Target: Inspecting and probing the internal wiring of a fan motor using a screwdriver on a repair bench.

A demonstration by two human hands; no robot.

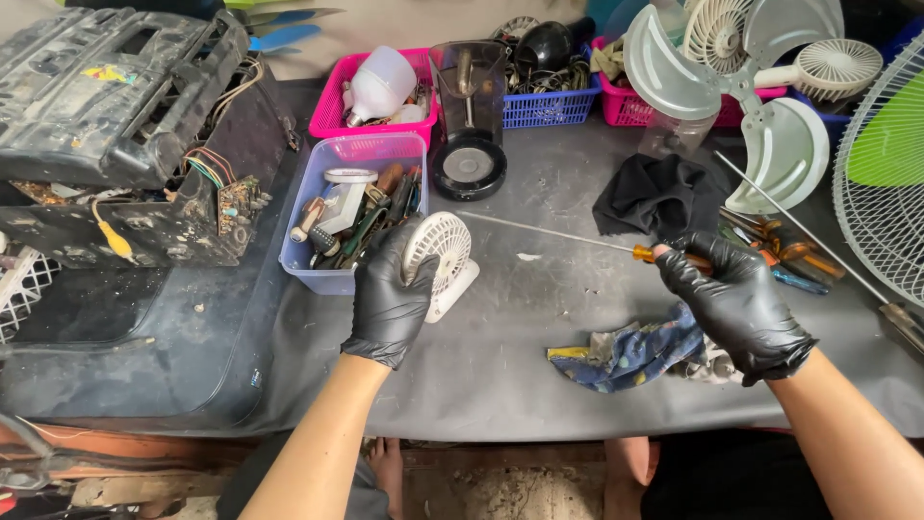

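The left hand point(390, 294), in a black glove, has its grip clamped on a small white fan point(439, 260), fingers curled around the round grille and holding it upright just above the bench point(539, 376). The right hand point(736, 303), gloved the same, has its grip closed around the orange handle of a long screwdriver point(577, 238); the thin shaft runs from that grip toward the left, its tip ending just above the fan.

Just beyond the right grip lies a crumpled black cloth point(659, 193), and beside it to the right a cluster of screwdrivers point(784, 250) with orange handles. Below that grip, nearer the person, sits a patterned blue rag point(630, 351). Farther out, grey fan blades point(741, 87) and a wire fan guard point(881, 173) crowd the right edge.

Touching the left grip on its far left side is a lavender bin point(313, 265) filled with pliers, screwdrivers and small parts. Beyond it stands a pink basket point(332, 106) holding a white bulb-shaped piece, then a dark blender base point(469, 125), a blue basket point(549, 106) with cables and dark parts, and another pink basket point(630, 108). Well to the left of the left grip rests an opened black appliance point(125, 125) with wires and a circuit board exposed.
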